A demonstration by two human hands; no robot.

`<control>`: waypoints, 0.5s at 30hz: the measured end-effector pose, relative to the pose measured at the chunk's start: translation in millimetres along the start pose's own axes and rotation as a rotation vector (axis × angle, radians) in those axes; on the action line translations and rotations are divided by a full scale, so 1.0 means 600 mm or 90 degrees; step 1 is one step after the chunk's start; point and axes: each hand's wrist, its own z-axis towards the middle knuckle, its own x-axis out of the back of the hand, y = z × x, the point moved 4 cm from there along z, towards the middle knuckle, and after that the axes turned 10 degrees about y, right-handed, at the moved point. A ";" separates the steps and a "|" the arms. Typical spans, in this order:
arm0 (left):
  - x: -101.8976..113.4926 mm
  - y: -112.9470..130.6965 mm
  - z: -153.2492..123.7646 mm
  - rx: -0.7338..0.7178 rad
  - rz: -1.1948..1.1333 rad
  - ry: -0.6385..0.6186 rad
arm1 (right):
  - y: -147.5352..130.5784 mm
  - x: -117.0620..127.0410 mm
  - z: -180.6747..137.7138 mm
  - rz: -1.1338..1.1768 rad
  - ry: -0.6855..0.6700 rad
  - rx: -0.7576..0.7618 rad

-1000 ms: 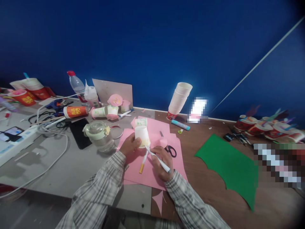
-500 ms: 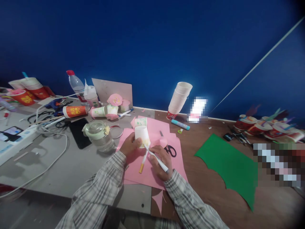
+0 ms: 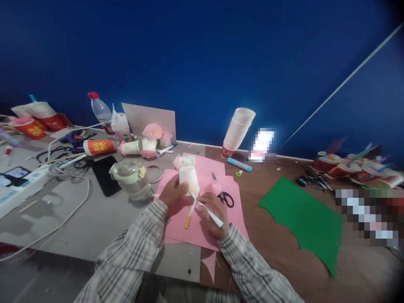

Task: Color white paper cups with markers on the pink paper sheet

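Observation:
My left hand [image 3: 173, 192] is closed around a small white paper cup [image 3: 188, 176] with faint yellow marks near its lower edge. In my right hand [image 3: 214, 212] is a white marker [image 3: 212, 214], its tip against or very close to the cup's lower edge. Under both hands lie sheets of pink paper [image 3: 232, 227]. A second marker with a yellow-brown end [image 3: 187, 221] rests on the paper below the cup. Black-handled scissors [image 3: 227, 199] lie just right of my right hand, partly behind a small pink piece [image 3: 216, 188]. Behind the held cup is another green-patterned cup [image 3: 187, 160].
A lidded glass jar [image 3: 132, 181] and a black phone [image 3: 107, 176] stand left of the paper. Behind it rises a tall stack of paper cups [image 3: 238, 132], beside a blue glue stick [image 3: 239, 164]. Green paper [image 3: 304, 223] lies right. Cables and a power strip [image 3: 25, 191] occupy the left.
Almost nothing differs. Both hands hold the cup and marker in nearly the same place, with only a very slight shift of the marker and cup.

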 end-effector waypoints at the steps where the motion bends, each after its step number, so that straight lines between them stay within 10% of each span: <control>1: 0.000 0.000 0.000 0.000 0.004 0.003 | -0.001 0.000 0.000 -0.001 -0.001 0.008; 15: 0.000 -0.001 0.001 -0.015 0.019 -0.001 | -0.005 0.003 0.003 -0.003 0.005 0.039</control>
